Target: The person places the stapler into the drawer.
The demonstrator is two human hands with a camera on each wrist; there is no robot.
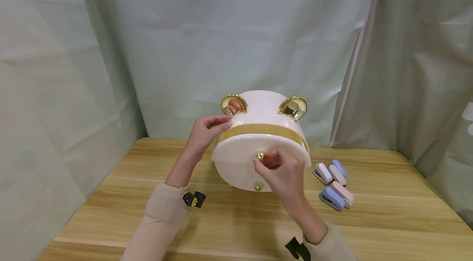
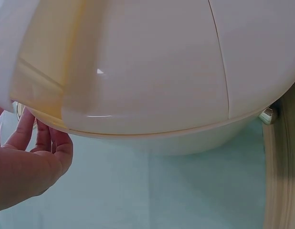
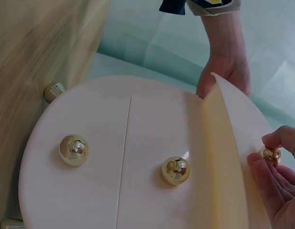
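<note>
Green curtains behind our wooden bench point(image 1: 236, 220). White box point(image 1: 260, 146) with gold ears sits mid-bench — our left hand point(image 1: 205, 131) steadies its side, fingers relaxed against it. Right hand point(image 1: 284, 175) pinches a gold knob point(image 1: 260, 156) on the front. Staplers point(image 1: 334, 185) lie to the right.

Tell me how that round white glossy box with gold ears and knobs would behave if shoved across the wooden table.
The round white glossy box probably slides badly: small gold feet hold it up on the wooden table. Its smooth shell looks slippery to grasp. Its drawer may swing out, since the right hand pinches a gold knob while the left hand braces the side.
</note>
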